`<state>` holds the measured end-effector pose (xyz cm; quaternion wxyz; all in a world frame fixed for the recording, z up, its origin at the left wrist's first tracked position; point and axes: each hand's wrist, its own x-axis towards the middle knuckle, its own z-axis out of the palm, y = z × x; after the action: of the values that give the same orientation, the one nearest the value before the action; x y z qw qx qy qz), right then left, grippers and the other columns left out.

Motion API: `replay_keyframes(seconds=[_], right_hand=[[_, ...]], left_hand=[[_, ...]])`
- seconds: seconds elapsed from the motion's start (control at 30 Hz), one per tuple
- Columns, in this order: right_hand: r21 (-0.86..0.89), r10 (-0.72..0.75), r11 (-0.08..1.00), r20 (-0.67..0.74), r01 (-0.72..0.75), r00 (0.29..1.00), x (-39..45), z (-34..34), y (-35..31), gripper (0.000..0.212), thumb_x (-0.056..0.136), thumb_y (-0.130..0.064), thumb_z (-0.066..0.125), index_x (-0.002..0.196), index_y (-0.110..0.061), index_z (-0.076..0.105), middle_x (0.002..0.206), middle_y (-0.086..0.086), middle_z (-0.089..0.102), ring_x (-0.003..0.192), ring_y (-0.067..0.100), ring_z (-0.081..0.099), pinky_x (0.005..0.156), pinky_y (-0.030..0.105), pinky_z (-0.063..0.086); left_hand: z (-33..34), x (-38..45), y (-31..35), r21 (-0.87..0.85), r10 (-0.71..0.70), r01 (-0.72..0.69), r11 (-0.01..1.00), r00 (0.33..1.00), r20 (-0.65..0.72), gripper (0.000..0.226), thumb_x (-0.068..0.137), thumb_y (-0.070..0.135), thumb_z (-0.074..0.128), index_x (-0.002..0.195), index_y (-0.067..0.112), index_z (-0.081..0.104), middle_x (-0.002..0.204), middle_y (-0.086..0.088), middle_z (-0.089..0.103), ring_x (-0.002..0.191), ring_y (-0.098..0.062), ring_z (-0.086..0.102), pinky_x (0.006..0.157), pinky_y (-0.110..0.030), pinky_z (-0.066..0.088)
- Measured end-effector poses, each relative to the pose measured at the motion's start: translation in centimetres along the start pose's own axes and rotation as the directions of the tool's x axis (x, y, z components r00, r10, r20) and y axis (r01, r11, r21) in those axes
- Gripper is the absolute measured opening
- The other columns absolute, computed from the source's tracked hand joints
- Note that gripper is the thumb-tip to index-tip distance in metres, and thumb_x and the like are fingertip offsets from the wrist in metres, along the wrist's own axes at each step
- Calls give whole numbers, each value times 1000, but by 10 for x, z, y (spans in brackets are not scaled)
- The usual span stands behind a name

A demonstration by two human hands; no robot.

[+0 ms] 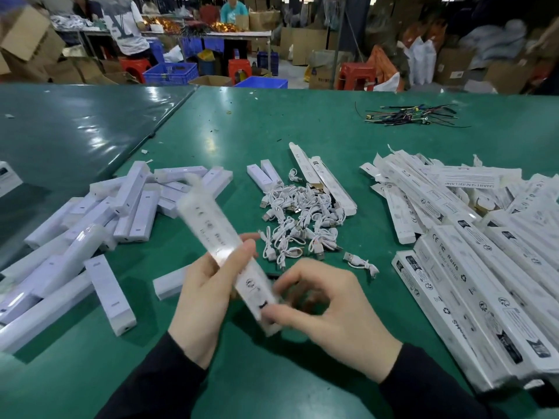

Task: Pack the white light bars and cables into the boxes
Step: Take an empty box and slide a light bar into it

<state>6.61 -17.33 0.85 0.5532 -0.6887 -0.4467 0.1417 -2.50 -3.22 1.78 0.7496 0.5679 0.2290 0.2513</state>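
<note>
Head view: both hands hold one long white printed cardboard box (pixel 225 251) above the green bench (pixel 272 128).

Left hand (pixel 208 293) wraps the box's middle, thumb across its front; right hand (pixel 328 309) pinches the box's near end with curled fingers. The box tilts, its far end up and blurred. Just beyond the box lies a heap of coiled white USB cables (pixel 298 217). Left of the box is a loose pile of white light bars in clear sleeves (pixel 99 225). Right of the box lies a spread of flat white printed boxes (pixel 472 252). Far beyond, a bundle of dark wires (pixel 411 116) rests on the bench.
</note>
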Motion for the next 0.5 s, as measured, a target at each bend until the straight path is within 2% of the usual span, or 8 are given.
replay_keyframes(seconds=[0.03, 0.1, 0.17, 0.23, 0.3, 0.4, 0.5], right_hand=[[-92, -65, 993, 38, 68, 997, 0, 0, 0, 18, 80, -39, 76, 83, -22, 69, 83, -6, 66, 73, 15, 63, 66, 33, 52], [-241, -132, 962, 12, 131, 991, 1, -4, 4, 19, 89, -38, 66, 85, -20, 71, 85, -7, 65, 80, 11, 62, 74, 32, 50], [-368, -143, 925, -93, 100, 985, 5, -12, 9, 14, 91, -29, 65, 86, -18, 71, 89, -8, 66, 87, 8, 61, 81, 31, 49], [-445, -113, 895, -185, 19, 976, 6, -20, 15, 2, 88, -17, 69, 89, -17, 71, 93, -9, 65, 93, 9, 60, 87, 31, 47], [-487, -94, 873, -212, -22, 973, 7, -21, 19, 11, 85, -10, 71, 94, -17, 71, 97, -9, 65, 98, 11, 59, 91, 30, 45], [-515, -97, 856, -98, 33, 990, 11, -9, 17, 27, 85, -12, 69, 111, -18, 67, 108, -7, 64, 106, 13, 57, 95, 28, 42], [-556, -134, 818, 64, 147, 989, 19, 15, 12, 37, 89, -17, 62, 125, -19, 59, 122, -4, 62, 117, 14, 52, 100, 29, 35]], left_hand=[[1, 0, -1, 3, 8, -8, 1000, 1000, -19, 36, 73, 34, 66, 101, 12, 71, 80, -5, 70, 69, -15, 67, 60, -25, 58], [2, 1, 0, -63, -36, 35, 997, 999, -13, 22, 90, 19, 58, 108, 8, 65, 72, -11, 67, 59, -21, 66, 54, -29, 57], [-1, 1, 1, -118, -72, 71, 990, 997, -3, 22, 97, 14, 48, 115, 8, 59, 64, -14, 60, 43, -23, 55, 43, -29, 50], [-3, 0, 1, -140, -63, 61, 988, 998, -14, 23, 99, 14, 45, 118, 8, 56, 61, -13, 55, 38, -20, 44, 40, -27, 42], [-3, 1, 3, -170, -38, 29, 985, 998, -49, 21, 99, 16, 45, 116, 8, 55, 60, -11, 51, 38, -17, 39, 38, -25, 39], [-8, 3, 7, -214, -6, -17, 977, 994, -107, 21, 97, 26, 51, 109, 9, 54, 56, -7, 46, 37, -14, 34, 36, -22, 35], [-6, 2, 11, -262, 34, -56, 963, 996, -88, 37, 87, 44, 53, 102, 10, 55, 53, -5, 41, 34, -13, 30, 35, -20, 31]])
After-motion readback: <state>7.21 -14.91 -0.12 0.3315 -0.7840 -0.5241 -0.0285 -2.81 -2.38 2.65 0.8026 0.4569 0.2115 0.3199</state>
